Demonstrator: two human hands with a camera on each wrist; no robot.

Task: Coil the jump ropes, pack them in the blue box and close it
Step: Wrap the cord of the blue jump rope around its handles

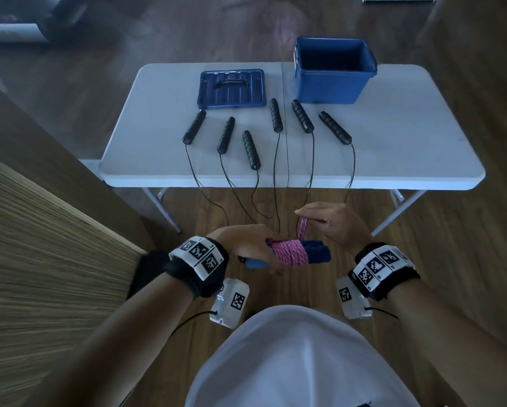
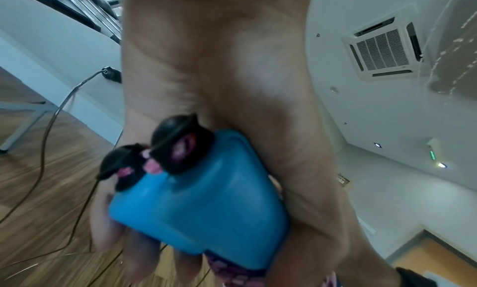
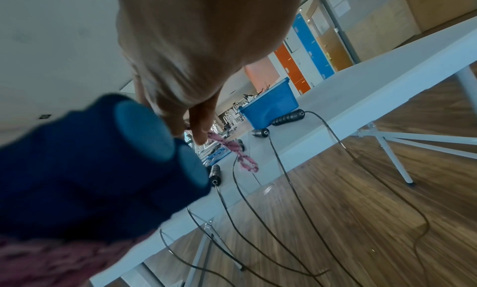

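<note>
The left hand (image 1: 246, 245) grips the pink rope's paired blue handles (image 1: 316, 251) as a core, while the right hand (image 1: 334, 223) pinches the pink rope (image 1: 289, 251) end taut to finish the winding. Six black handles (image 1: 276, 115), so three ropes, wait on the surface (image 1: 408, 136). One blue box (image 1: 328, 83) stands open at the far right corner, its lid (image 1: 231, 89) beside it.

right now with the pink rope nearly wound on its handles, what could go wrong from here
1. The right hand only pinches the pink rope by its last loop; if it slips, the winding held by the left hand may loosen.
2. Black cords hang off the table edge near both hands; snagging one could drag a black handle off.
</note>
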